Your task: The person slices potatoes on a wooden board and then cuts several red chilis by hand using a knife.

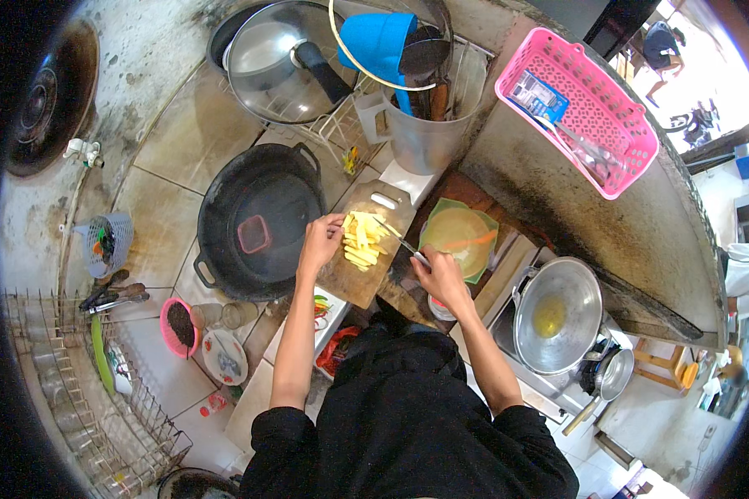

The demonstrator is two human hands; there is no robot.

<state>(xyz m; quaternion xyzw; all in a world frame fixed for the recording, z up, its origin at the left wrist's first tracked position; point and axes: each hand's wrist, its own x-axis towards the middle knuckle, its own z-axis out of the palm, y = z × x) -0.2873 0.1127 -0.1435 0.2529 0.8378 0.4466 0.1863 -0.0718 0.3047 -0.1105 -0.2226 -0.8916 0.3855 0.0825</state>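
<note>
A wooden cutting board (343, 280) with a handle slot lies before me, bearing a heap of pale yellow cut strips (363, 240), of a food I cannot name. My right hand (438, 269) is closed around the handle of a knife (399, 236), whose blade reaches to the right side of the heap. At the heap's left edge is my left hand (324, 240), fingers bent; whether it pinches a strip is not clear. To the left of the board sits a large black two-handled pan (268, 212) with a small pink-rimmed square thing (254, 234) inside.
Right of the board is a bowl on green sheeting (459, 240). A metal wok (558, 315) with yellowish liquid and a small saucepan (616, 373) stand on the stove at right. A grey pitcher (427, 140) of utensils and a pink basket (636, 134) are beyond. Two people are in the background.
</note>
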